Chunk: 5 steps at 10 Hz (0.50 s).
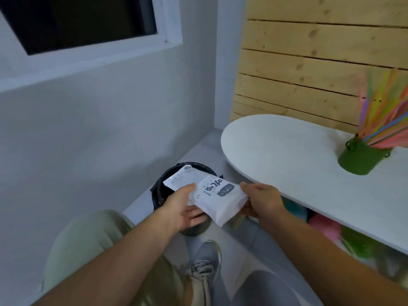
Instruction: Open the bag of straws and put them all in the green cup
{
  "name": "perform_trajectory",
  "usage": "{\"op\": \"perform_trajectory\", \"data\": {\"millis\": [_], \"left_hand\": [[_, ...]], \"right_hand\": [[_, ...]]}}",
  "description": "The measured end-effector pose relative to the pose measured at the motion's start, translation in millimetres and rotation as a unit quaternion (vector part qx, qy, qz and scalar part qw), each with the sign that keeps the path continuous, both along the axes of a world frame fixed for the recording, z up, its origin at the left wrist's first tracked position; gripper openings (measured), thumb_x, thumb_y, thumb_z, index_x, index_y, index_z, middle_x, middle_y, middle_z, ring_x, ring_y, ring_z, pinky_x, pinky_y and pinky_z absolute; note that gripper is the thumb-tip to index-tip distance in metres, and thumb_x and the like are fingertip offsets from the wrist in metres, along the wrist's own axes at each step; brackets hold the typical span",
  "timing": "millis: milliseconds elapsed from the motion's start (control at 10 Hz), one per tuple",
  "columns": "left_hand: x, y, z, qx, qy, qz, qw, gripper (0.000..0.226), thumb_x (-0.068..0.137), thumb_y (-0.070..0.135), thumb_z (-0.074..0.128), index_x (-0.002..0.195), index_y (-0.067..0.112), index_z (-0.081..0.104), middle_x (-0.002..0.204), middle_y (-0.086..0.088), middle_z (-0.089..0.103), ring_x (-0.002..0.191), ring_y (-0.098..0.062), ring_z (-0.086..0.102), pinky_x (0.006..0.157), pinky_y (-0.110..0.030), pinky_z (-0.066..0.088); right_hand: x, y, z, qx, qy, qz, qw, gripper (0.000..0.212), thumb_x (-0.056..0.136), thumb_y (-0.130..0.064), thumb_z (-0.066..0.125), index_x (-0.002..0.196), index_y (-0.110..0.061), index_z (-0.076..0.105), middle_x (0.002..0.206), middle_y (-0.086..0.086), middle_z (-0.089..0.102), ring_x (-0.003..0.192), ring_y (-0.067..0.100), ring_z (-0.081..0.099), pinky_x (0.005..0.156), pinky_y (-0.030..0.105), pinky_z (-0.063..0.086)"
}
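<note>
Knees [88,244] and a grey shoe [205,261] sit nearest. Beyond them, the left hand [185,206] and right hand [262,199] each grip an end of the white bag [216,195] over the black bin [161,188]. Straws [384,120] already stand in the green cup [359,157] on the desk [287,151], far right. Binning seems the step: centre the bag over the opening, then let go. Whether any straw remains inside is hidden; the straws blur at the frame edge.
</note>
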<state>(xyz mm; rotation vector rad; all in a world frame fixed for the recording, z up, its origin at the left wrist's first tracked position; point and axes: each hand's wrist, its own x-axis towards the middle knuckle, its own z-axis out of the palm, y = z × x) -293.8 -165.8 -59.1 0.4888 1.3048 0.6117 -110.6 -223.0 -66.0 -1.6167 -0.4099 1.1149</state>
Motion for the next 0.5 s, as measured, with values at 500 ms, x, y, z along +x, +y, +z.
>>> {"op": "perform_trajectory", "data": {"millis": [500], "left_hand": [[1.8,23.0,-13.8,0.167,0.094,0.001,0.982,0.018,0.095,0.023,0.066,0.083,0.012,0.061,0.081,-0.006,0.064,0.069,-0.019,0.059,0.06,-0.026,0.049]], "right_hand": [[-19.8,52.1,-27.5,-0.09,-0.003,0.052,0.995,0.046,0.09,-0.05,0.062,0.087,-0.005,0.063,0.1,0.025,0.067,0.1,0.042,0.068,0.095,0.054,0.054]]}}
